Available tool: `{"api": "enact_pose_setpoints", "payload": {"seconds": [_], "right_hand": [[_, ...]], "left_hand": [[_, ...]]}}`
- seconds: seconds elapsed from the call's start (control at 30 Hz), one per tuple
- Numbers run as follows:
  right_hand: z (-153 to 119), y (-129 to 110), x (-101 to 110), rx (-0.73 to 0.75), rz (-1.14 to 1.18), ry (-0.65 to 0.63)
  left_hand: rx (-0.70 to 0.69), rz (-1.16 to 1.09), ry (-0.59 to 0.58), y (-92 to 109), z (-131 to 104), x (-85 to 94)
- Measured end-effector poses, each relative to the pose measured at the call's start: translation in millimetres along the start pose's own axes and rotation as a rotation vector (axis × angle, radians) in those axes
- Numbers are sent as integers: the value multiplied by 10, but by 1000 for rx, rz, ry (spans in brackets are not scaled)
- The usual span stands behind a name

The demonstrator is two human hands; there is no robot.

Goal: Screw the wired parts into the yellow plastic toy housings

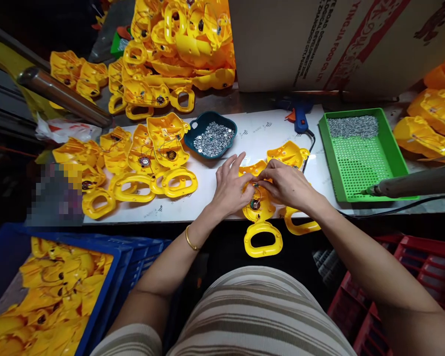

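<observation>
- While pinching thin wires on the yellow shell [260, 210] at the near edge of the table [255, 133], both left hand [230, 187] and right hand [287, 184] gripping with fingertips.
- Risking tugging a wire loose.
- Overhanging handle [263, 239] inviting tipping off.

Both hands, left [230, 189] and right [286, 184], pinch at yellow shell [260, 210] on white bench [255, 138]. Teal screw dish [210, 134] behind; green tray [359, 153] at right.
</observation>
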State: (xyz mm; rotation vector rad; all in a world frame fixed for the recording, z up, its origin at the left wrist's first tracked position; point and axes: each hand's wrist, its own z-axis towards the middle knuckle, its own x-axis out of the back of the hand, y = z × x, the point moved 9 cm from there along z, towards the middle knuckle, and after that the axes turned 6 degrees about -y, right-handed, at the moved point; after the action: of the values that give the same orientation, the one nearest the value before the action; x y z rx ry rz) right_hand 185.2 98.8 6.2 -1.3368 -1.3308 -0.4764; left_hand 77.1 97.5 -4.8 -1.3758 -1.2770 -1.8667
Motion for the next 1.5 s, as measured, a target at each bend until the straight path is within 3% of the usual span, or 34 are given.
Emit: {"api": "enact_pose_setpoints", "payload": {"seconds": [0.27,0.43,0.73,0.87,1.5], "right_hand": [[17,135,37,-169,24,50],[58,148,13,-195,84,23],[94,181,-41,-143,161,7],[22,174,19,-91,164,100],[-44,85,-83,-61,30,-17]], "left_hand": [[55,-61,143,10,-74,56],[92,5,163,46,-72,41],[-17,-40,291,49,-135,66],[3,2,255,9,-124,51],[-9,31,12,37,82,-106]]}}
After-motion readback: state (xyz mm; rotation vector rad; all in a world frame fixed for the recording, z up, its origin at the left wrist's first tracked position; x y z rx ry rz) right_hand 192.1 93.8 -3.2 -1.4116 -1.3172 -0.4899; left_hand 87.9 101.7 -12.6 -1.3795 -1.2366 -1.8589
